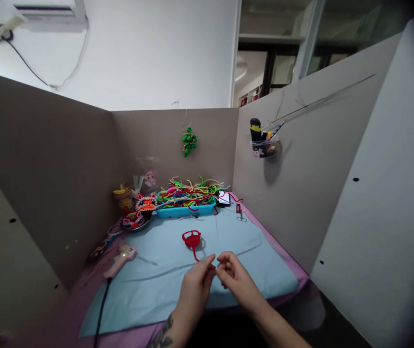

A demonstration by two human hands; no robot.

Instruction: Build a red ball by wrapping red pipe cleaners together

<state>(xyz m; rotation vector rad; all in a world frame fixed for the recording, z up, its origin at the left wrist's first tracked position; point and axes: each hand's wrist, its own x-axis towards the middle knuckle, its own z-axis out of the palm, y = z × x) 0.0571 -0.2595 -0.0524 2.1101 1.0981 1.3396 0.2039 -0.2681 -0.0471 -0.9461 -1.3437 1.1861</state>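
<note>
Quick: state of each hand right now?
Left hand: partly curled; whether it holds anything cannot be told.
Right hand: fingers curled; whether it holds anything cannot be told.

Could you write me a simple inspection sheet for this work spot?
Surface: creased blue cloth over a purple cloth.
Work piece: red cord piece lying on the blue cloth.
Clutter: blue tray heaped with colourful cords; scissors to its right.
Hands: left hand and right hand close together, fingers bent; cannot tell whether they hold anything.
Cables: black cable runs from the pink tool out of view.
Surroundings: grey panels; green ornament hanging at the back.
</note>
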